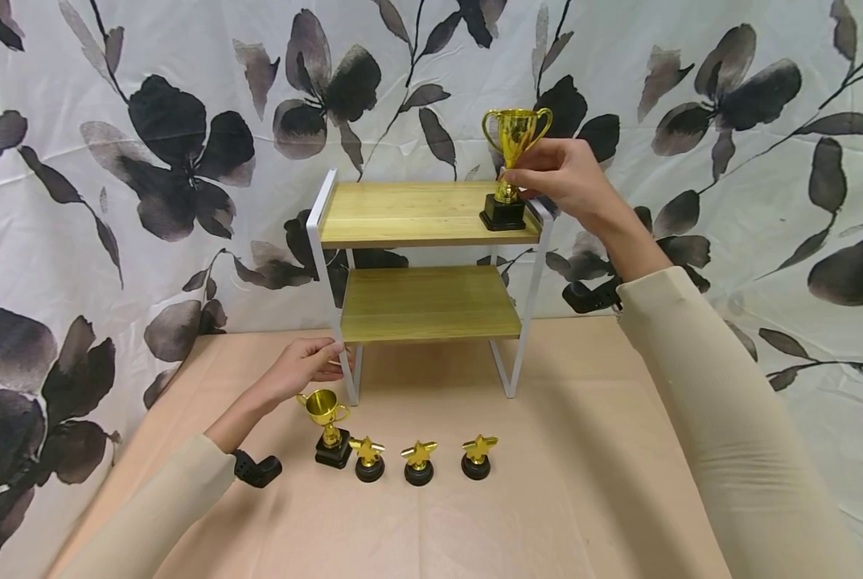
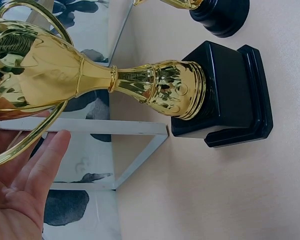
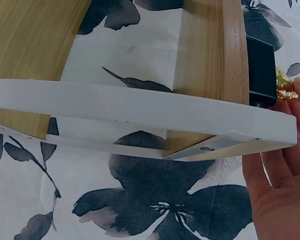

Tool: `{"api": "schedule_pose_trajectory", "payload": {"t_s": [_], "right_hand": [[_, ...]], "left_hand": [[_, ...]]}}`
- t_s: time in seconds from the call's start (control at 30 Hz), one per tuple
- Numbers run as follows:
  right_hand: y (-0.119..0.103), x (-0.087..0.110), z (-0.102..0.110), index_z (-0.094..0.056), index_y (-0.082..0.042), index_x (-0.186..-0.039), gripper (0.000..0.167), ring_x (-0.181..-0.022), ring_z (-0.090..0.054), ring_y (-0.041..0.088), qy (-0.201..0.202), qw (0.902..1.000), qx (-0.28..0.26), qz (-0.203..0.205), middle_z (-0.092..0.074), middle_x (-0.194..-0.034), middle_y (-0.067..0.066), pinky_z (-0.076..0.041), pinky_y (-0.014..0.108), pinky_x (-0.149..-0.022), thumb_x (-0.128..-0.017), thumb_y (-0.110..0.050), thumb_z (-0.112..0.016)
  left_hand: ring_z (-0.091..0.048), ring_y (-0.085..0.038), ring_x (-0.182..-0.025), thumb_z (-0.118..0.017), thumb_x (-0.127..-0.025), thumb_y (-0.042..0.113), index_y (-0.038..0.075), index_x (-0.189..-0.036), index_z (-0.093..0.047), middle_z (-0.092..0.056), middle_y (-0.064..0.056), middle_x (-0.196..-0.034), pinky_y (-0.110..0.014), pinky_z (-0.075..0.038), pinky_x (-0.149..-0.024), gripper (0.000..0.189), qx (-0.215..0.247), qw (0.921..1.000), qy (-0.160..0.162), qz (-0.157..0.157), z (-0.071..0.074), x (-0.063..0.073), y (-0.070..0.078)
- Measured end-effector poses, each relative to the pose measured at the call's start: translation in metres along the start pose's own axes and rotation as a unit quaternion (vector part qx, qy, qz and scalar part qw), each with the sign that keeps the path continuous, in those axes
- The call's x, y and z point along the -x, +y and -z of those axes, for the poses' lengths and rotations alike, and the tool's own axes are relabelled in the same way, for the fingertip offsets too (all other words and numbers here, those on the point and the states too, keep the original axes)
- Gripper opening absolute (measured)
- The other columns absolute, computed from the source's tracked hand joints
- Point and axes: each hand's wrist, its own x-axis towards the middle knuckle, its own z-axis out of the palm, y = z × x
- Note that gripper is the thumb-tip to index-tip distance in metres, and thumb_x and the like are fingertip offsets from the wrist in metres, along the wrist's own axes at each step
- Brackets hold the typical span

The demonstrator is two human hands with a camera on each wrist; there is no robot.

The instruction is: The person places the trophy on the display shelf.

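A two-tier wooden shelf (image 1: pixel 431 301) with a white metal frame stands at the back of the table. My right hand (image 1: pixel 565 177) pinches the stem of a gold trophy cup (image 1: pixel 515 133). The cup's black base (image 3: pixel 261 70) is at the top board's right end, upright. My left hand (image 1: pixel 304 370) holds the shelf's left front leg (image 1: pixel 347 378) low down, between thumb and fingers; in the left wrist view a second gold trophy cup (image 2: pixel 135 82) partly hides that hand. This cup stands on the table just in front of the hand.
Three small gold star trophies, a left one (image 1: pixel 369 460), a middle one (image 1: pixel 419 464) and a right one (image 1: pixel 477 458), stand in a row in front of the shelf. Behind hangs a floral cloth (image 1: pixel 431 96). A peach-coloured cover (image 1: pixel 547 498) lies over the table.
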Motion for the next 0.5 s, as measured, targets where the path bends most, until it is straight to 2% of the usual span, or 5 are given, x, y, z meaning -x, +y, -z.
{"api": "schedule_pose_trajectory", "payload": {"t_s": [0.27,0.5], "right_hand": [[0.0012,0.0002,-0.0011,-0.072,-0.005,-0.111,0.026,-0.085,-0.070,0.010,0.008,1.0000,-0.001,-0.001,-0.076,-0.092,-0.009,-0.061,0.016,-0.076,-0.091,-0.019,-0.080],[0.0007,0.0016,0.0007,-0.072,-0.007,-0.112,0.028,-0.086,-0.071,0.011,0.015,0.9998,0.008,0.005,-0.076,-0.093,-0.010,-0.061,0.017,-0.077,-0.090,-0.020,-0.082]], "left_hand": [[-0.073,-0.036,-0.112,-0.046,-0.112,0.035,-0.014,-0.130,-0.060,-0.063,-0.038,-0.129,-0.046,-0.061,-0.098,0.055,0.003,1.0000,0.000,0.001,-0.0010,-0.0005,-0.0011],[-0.073,-0.036,-0.113,-0.046,-0.112,0.036,-0.013,-0.131,-0.060,-0.064,-0.035,-0.128,-0.045,-0.062,-0.098,0.054,-0.006,1.0000,0.004,0.005,-0.0002,0.0007,0.0004]]}}
